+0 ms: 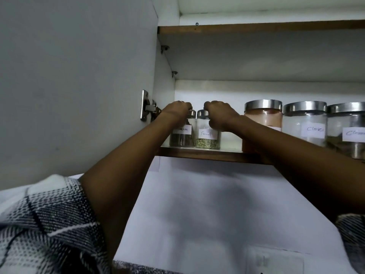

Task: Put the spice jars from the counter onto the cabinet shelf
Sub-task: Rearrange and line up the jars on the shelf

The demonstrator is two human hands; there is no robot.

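**Both hands on two small spice jars at the left end of the cabinet shelf**

The open cabinet door (75,86) fills the left of the view, its pale inner face toward the camera and a metal hinge (148,107) fixed at its edge. Beside it the cabinet (266,58) stands open, with a brown-edged upper shelf (256,28) near the top and the lower shelf (207,153) carrying all the jars. Beneath that shelf runs a pale wall (217,204). Two bare forearms reach up from checked sleeves (45,224) at the bottom corners.

On the right part of the shelf stand three wide jars with steel lids: one full of reddish-brown powder (263,123), one labelled "Cloves" (305,123), and one partly cut off by the frame edge (347,131), its label only partly readable.

At the left end, two small spice jars stand upright on the shelf, touching side by side. The left jar (182,135) holds dark contents and its label is half hidden. The right jar (208,136) is labelled "Fennel" and holds pale green seeds.

The left hand (177,110) has its fingers curled over the left jar's lid, gripping it. The right hand (219,113) is curled round the top of the fennel jar, thumb down its side.
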